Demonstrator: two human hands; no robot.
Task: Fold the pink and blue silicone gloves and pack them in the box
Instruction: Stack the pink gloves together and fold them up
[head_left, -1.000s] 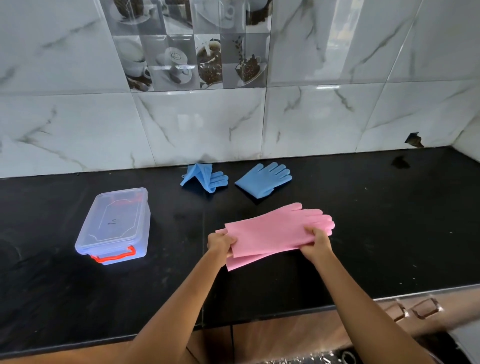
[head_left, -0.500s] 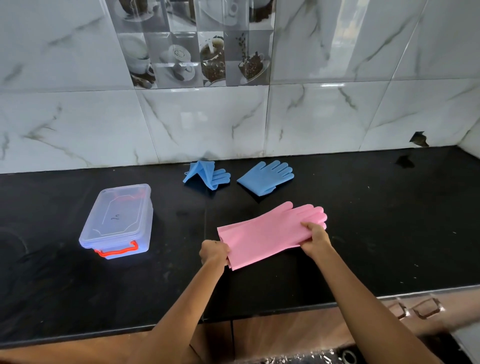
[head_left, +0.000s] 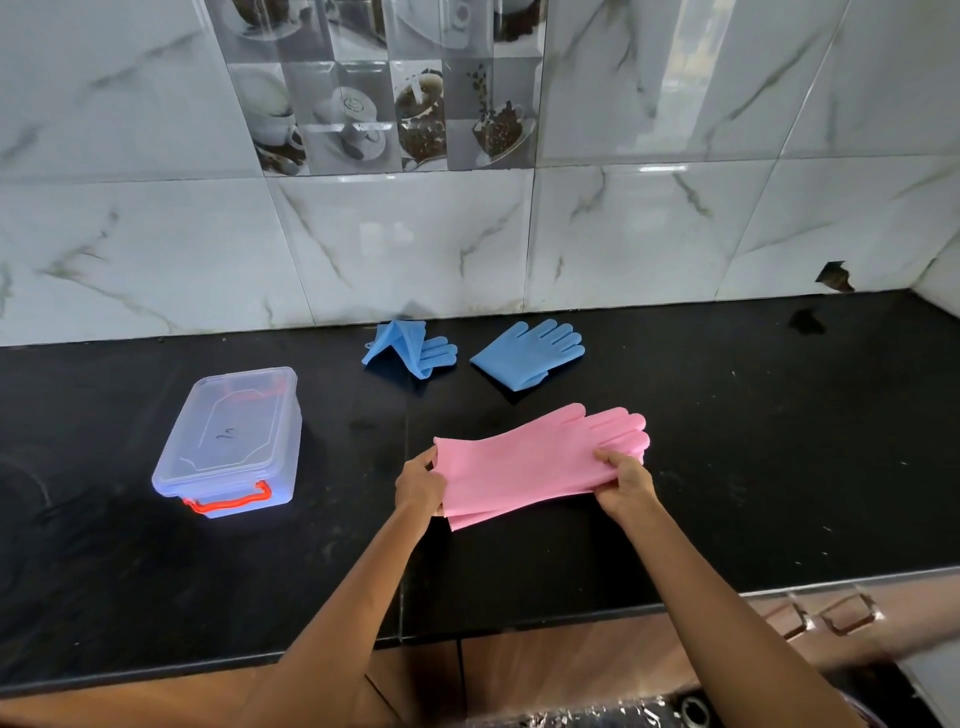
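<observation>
A person's two bare hands hold a pair of stacked pink gloves (head_left: 535, 462) above a black countertop (head_left: 779, 441). The left hand (head_left: 420, 486) pinches the cuff end, thumb on top of the upper layer, while its other fingers are hidden under the silicone, so how they are set cannot be told. The right hand (head_left: 623, 480) grips the near edge just short of the glove fingers, thumb pressed on top and the remaining fingers curled out of sight beneath. A second pink layer peeks out below the first along the edge nearest the wrists; how much of it lies under there is concealed.

Beyond the fingertips of both hands, near the marble-tiled wall (head_left: 415, 249), lie two blue gloves: a flat blue glove (head_left: 527, 353) past the right hand, and a tented blue glove (head_left: 408, 349) past the left hand, its cuff raised in a peak that hides part of its palm. The two are apart from each other and from the pink pair.

Well to the outside of the left hand stands the clear plastic box (head_left: 231, 441), its lid on and a red handle across its near side; the frosted walls make its inside hard to read. Both forearms run off the lower edge of the frame, where wooden cabinet fronts (head_left: 571, 670) blur.
</observation>
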